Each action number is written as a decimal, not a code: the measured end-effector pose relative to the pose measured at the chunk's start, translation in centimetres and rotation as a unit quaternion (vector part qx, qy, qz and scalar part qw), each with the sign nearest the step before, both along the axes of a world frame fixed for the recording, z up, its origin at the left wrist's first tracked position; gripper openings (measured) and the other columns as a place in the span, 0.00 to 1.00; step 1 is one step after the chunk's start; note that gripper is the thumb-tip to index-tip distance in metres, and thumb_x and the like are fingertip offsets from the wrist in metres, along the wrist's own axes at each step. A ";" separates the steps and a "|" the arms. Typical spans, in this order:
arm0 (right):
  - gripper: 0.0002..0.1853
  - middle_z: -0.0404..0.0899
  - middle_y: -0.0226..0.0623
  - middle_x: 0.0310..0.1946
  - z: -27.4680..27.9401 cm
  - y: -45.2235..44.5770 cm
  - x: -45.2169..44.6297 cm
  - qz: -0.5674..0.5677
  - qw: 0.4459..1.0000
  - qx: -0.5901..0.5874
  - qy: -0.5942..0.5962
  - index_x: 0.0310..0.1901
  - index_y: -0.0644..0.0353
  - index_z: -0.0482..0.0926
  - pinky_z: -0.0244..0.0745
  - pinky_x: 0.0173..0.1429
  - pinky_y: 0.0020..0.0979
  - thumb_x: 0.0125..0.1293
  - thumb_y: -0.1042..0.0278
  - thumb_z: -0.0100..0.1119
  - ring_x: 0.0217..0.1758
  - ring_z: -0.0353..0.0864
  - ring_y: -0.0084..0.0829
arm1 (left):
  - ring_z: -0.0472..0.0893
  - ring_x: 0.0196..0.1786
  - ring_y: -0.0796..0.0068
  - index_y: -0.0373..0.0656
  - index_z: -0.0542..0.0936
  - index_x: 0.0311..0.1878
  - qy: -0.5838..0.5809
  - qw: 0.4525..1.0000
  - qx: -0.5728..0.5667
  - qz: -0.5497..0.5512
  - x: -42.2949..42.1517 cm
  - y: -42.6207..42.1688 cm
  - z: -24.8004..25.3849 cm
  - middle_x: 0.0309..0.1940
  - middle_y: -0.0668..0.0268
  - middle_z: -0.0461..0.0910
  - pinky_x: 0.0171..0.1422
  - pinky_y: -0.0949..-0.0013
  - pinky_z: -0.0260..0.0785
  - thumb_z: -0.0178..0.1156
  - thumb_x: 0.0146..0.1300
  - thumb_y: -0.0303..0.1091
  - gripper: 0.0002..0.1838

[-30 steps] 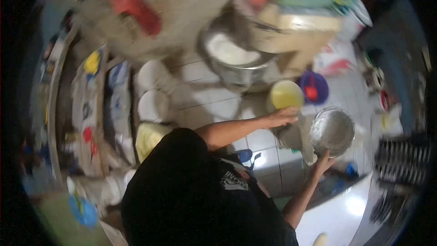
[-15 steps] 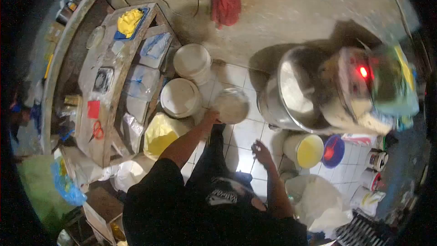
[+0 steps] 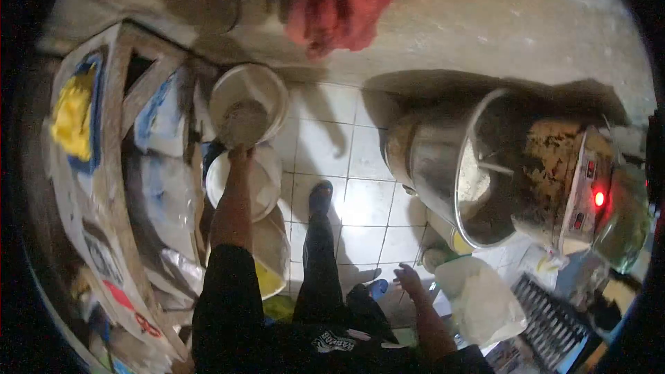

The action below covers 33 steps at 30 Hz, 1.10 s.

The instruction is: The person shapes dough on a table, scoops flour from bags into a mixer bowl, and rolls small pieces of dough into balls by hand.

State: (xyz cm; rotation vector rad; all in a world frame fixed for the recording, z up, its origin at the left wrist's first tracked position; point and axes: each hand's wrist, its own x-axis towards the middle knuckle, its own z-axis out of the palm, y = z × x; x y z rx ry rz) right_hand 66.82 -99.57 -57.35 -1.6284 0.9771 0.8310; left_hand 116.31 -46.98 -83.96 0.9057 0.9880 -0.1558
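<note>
My left hand (image 3: 240,154) reaches forward and grips the near edge of a round metal bowl (image 3: 242,123). The bowl overlaps the mouth of a white bucket (image 3: 280,100); whether it touches the bucket inside I cannot tell. A second white bucket (image 3: 270,190) stands just below, partly hidden by my forearm. My right hand (image 3: 407,279) hangs low over the tiled floor with its fingers apart and nothing in it, left of a large pale translucent container (image 3: 478,298).
A large metal mixer bowl (image 3: 478,166) with white contents stands at the right, beside a machine with a red light (image 3: 599,199). A wooden shelf (image 3: 114,187) runs along the left. A red cloth (image 3: 339,0) hangs ahead. My shoe (image 3: 321,197) is on the tiles.
The view has turned and moved toward the buckets. My left hand has carried the metal bowl from the floor area to the far bucket. My right hand, earlier at the bowl, is now apart from it.
</note>
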 end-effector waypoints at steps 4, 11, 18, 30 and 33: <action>0.28 0.86 0.40 0.42 1.9 1.8 5.3 -0.043 0.998 -0.047 -0.020 0.65 0.68 0.73 0.82 0.46 0.32 0.72 0.58 0.65 0.40 0.85 0.28 | 0.76 0.58 0.56 0.43 0.75 0.58 -0.191 0.975 0.077 -0.081 0.5 1.1 0.6 0.58 0.59 0.75 0.58 0.57 0.76 0.61 0.69 0.32 0.16; 0.27 0.88 0.44 0.47 9.2 3.1 4.1 -0.138 0.981 -0.072 -0.117 0.67 0.62 0.74 0.83 0.47 0.34 0.73 0.53 0.61 0.39 0.88 0.29 | 0.70 0.69 0.52 0.39 0.65 0.73 0.056 0.984 -0.015 -0.169 -2.8 -5.2 9.4 0.70 0.55 0.67 0.75 0.46 0.63 0.55 0.76 0.47 0.30; 0.28 0.88 0.48 0.47 9.2 3.3 -13.9 -0.196 0.936 -0.229 -0.181 0.66 0.62 0.75 0.85 0.50 0.38 0.70 0.54 0.61 0.42 0.90 0.36 | 0.77 0.60 0.54 0.40 0.68 0.70 0.090 0.755 0.045 -0.648 -13.2 -21.5 22.5 0.63 0.57 0.75 0.62 0.50 0.71 0.57 0.74 0.44 0.28; 0.35 0.82 0.48 0.48 11.0 6.2 -39.4 -0.725 0.649 0.008 -0.230 0.66 0.69 0.72 0.87 0.41 0.41 0.69 0.47 0.65 0.37 0.86 0.42 | 0.75 0.66 0.54 0.44 0.67 0.71 -0.083 0.462 0.027 -0.883 -39.7 -53.1 35.0 0.66 0.54 0.74 0.67 0.49 0.67 0.55 0.75 0.48 0.28; 0.42 0.71 0.49 0.61 15.9 0.1 -39.9 -0.759 0.569 0.061 -0.311 0.72 0.63 0.64 0.87 0.44 0.41 0.68 0.40 0.64 0.49 0.84 0.44 | 0.78 0.57 0.63 0.45 0.72 0.65 -0.110 0.439 -0.075 -0.889 -43.8 -63.3 34.0 0.56 0.63 0.77 0.57 0.55 0.74 0.54 0.76 0.48 0.22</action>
